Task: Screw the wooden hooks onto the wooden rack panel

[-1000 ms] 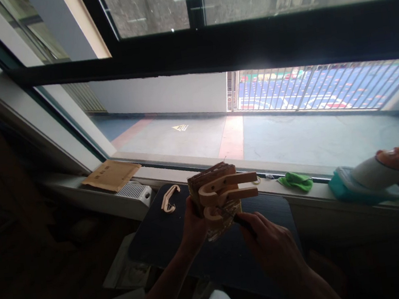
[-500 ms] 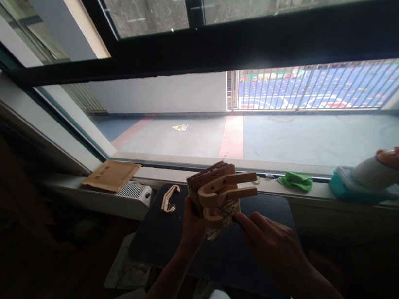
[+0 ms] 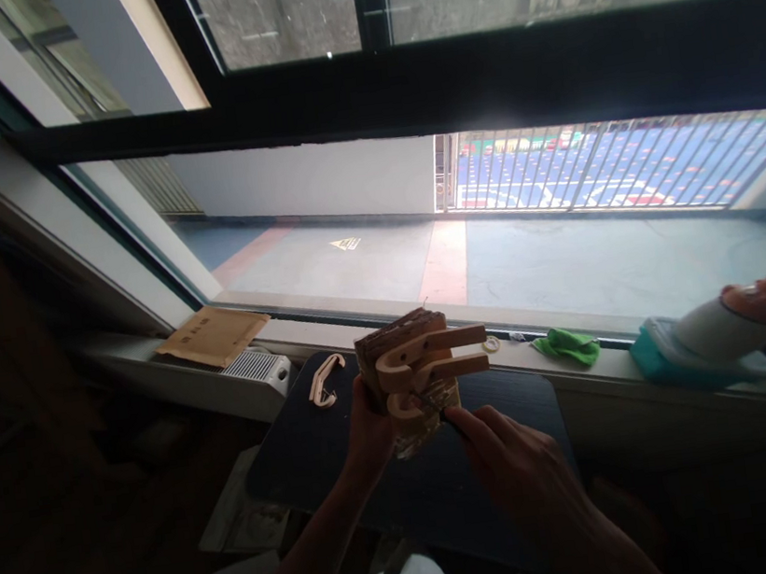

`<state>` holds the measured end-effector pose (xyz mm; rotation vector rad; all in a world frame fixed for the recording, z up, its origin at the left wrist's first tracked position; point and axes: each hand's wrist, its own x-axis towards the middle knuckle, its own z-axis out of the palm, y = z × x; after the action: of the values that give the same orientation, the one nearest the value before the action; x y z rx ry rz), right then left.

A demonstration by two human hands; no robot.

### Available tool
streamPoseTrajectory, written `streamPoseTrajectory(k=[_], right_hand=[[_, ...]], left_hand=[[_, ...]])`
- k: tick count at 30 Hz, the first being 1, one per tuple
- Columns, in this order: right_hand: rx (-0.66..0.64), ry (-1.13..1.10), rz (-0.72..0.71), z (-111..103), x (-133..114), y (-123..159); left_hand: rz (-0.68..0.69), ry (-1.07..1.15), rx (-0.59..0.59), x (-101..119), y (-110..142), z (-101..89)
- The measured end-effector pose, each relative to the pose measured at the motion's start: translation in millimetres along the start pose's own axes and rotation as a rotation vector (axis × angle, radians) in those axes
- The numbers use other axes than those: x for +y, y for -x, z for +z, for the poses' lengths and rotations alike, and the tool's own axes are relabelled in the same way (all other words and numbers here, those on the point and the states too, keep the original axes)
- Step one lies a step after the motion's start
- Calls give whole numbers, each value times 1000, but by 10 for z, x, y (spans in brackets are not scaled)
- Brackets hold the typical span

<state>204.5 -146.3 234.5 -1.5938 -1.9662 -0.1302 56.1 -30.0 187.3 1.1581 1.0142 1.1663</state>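
Left hand (image 3: 372, 434): grasping a layered brown block (image 3: 399, 328) by its left side, thumb against the edge; the remaining fingers are hidden behind it.

Right hand (image 3: 514, 453): closed around a slim, dark-handled tool (image 3: 445, 417), its thin end pointing at the lower curl of the wooden piece; whether the tip touches cannot be told.

Wooden piece (image 3: 401, 379), one: pale, curled at the left, two straight prongs pointing right, small dark holes in the upper part. It is in front of the block, above the table (image 3: 286, 464); how it is held there cannot be made out.

Second wooden piece (image 3: 326, 382), one: slender and bent, lying on the dark table near its far left corner, well apart from the right hand.

Along the window sill, left to right: a brown envelope (image 3: 213, 336), partly over a white slotted box (image 3: 258, 366); a small ring (image 3: 490, 345); a crumpled green cloth (image 3: 567, 347); a teal box (image 3: 654, 353); a white pot (image 3: 705, 326), tilted in view.
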Motion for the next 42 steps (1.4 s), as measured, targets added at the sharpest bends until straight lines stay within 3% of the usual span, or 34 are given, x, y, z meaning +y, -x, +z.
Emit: streamPoseTrajectory(k=[4,12,21,24,31,33,38,42], right_hand=[[26,78,-73,25,30,-2],[49,-213,204,135,-76,58],[-4,154,-56,83,-55,27],[18,70,-23,174,-61,80],[43,-320,250,249,-115,117],[28,-256,219,210,-98,95],[-28,140,-13,99,-41,39],[-21,168,-25,115,-46,49]], left_hand=[[7,-4,-3,20,11,-5],[39,-58,25,10,26,-48],[57,-59,31,-34,-3,-81],[65,-80,33,-43,-10,-97],[80,-106,33,-95,-20,-126],[73,-108,29,-86,-14,-118],[47,-89,32,-18,14,-72],[25,-89,31,-2,27,-55]])
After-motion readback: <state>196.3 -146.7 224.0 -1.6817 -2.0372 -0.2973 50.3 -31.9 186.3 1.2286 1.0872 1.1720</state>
